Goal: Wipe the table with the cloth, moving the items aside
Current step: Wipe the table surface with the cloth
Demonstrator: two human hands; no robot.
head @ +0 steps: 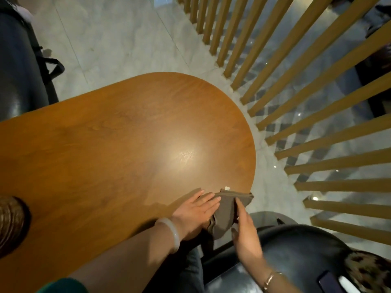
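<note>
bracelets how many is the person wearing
2: a pale bangle on the left wrist, and a thin gold bracelet on the right wrist. The sleeve may hide more.

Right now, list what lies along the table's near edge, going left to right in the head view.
woven object → left hand → cloth → right hand → black chair
</note>
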